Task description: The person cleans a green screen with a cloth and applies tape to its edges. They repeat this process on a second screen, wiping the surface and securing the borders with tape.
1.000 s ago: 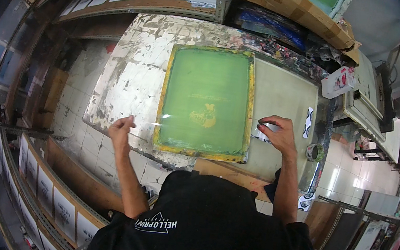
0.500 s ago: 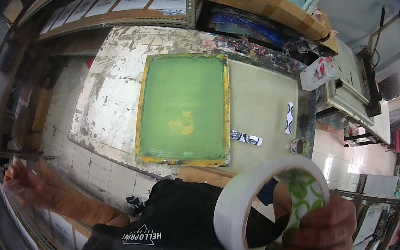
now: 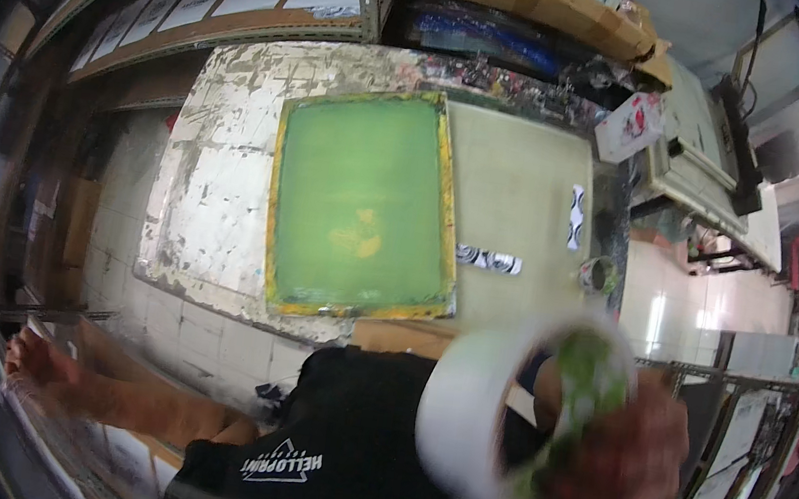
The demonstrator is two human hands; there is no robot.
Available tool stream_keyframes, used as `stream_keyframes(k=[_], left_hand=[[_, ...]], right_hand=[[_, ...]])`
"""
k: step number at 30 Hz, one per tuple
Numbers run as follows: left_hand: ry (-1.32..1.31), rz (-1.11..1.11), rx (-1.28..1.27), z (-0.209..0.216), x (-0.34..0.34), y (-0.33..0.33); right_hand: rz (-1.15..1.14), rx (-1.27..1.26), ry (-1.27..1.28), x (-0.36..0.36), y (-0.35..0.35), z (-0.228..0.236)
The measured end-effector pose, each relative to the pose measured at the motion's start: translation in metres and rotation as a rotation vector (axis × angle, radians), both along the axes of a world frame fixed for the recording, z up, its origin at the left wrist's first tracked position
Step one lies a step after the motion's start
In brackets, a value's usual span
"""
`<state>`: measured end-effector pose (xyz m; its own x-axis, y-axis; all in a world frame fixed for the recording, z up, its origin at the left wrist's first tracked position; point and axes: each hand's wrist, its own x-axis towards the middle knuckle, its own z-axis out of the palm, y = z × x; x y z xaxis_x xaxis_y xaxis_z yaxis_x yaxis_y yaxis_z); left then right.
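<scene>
Head: right hand point(image 3: 620, 475) grips tape roll point(image 3: 461, 414); left hand point(image 3: 41, 364), beyond table edge point(image 3: 158, 230), grip unclear.

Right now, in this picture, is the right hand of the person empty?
No, the right hand grips a large white tape roll by its side.

At lower right, the right grip point(image 3: 621, 471) blurs (its outline smeared), partly hiding the tape roll point(image 3: 464, 414), itself blurred.
</scene>
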<state>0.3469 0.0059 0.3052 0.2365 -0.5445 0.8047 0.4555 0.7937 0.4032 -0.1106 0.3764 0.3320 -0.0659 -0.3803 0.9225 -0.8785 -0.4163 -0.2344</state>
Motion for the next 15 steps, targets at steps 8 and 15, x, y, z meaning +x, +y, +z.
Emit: stream_keyframes(k=[8, 15], left_hand=[[0.062, -0.124, 0.15, 0.011, -0.028, 0.022], [0.017, -0.186, 0.177, -0.002, -0.031, 0.015]], right_hand=[[-0.664, 0.387, -0.08, -0.08, -0.023, -0.193], [-0.818, 0.582, -0.291, -0.064, 0.047, -0.327]])
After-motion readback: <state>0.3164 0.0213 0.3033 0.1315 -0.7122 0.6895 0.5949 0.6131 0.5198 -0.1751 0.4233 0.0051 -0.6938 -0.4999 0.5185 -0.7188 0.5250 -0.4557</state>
